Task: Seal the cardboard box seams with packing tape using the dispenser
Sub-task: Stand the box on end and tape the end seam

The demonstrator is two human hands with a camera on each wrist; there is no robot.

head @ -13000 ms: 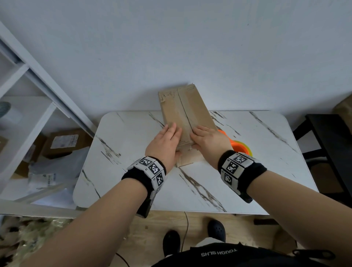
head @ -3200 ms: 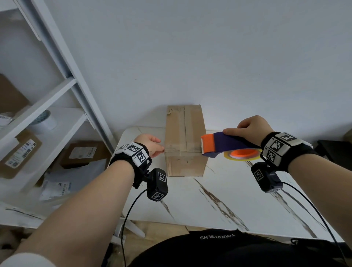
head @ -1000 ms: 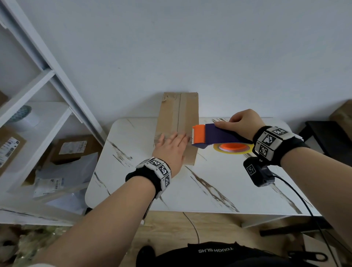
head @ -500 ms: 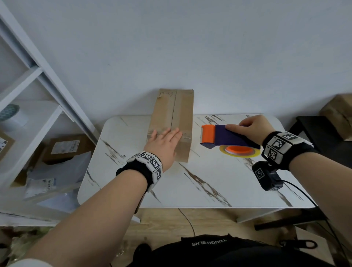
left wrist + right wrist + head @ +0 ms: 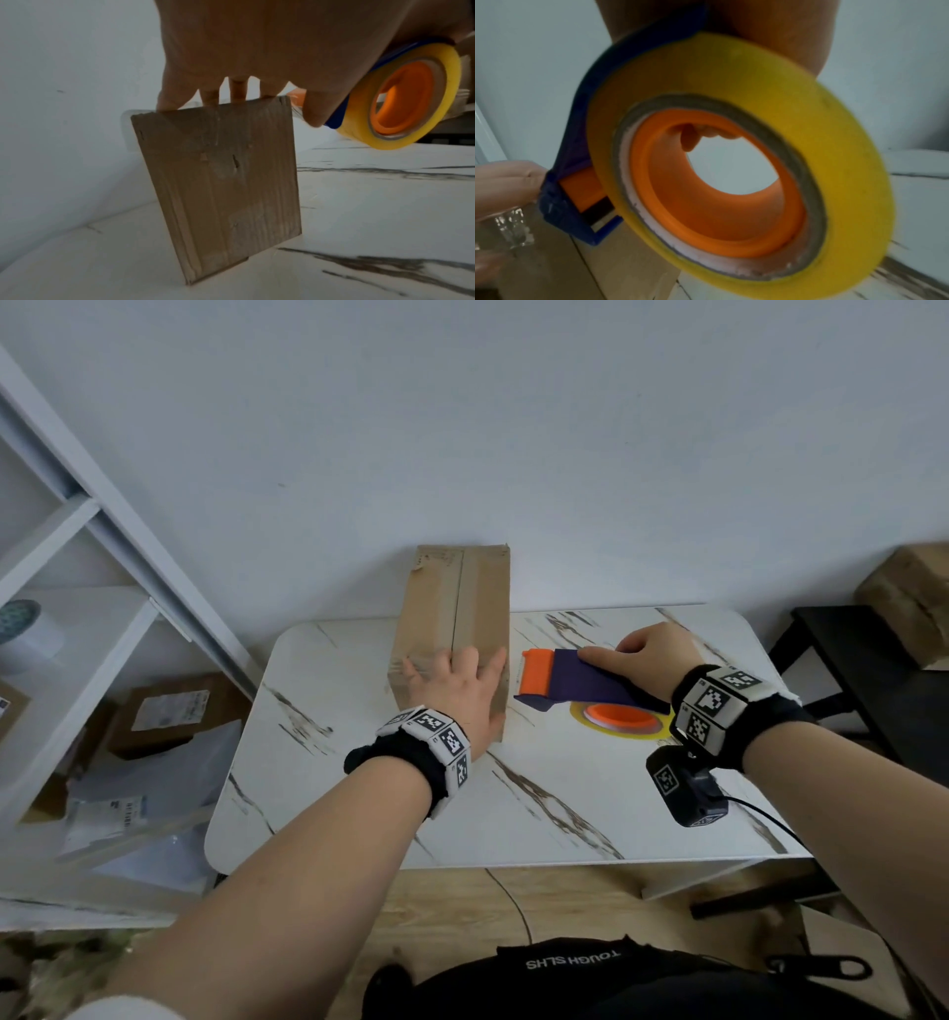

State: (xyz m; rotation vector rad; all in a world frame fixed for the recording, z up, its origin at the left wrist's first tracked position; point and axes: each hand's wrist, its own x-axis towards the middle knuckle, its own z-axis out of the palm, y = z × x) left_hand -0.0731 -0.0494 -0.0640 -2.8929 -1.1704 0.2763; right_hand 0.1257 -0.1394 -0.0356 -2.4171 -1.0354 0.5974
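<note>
A brown cardboard box (image 5: 452,618) lies lengthwise on the white marble table (image 5: 565,803), its top seam running away from me. My left hand (image 5: 457,683) lies flat on the near end of the top, fingers straight, over a clear tape strip (image 5: 127,130) whose end hangs off the left corner. Its thumb (image 5: 316,113) reaches down the right side. Just right of the box, my right hand (image 5: 644,654) grips the purple-and-orange tape dispenser (image 5: 580,683) with its yellow tape roll (image 5: 731,152). The dispenser's orange head points at the box's right edge, a small gap apart.
A white shelf unit (image 5: 87,588) with cardboard parcels (image 5: 164,711) stands left of the table. A black side table (image 5: 873,670) with another box (image 5: 909,598) is at the right. The wall runs right behind the box. A cable hangs from my right wrist camera (image 5: 688,788).
The dispenser has come off the box's right edge and now hovers beside it above the table. My left hand stays flat on the taped near end of the box top.
</note>
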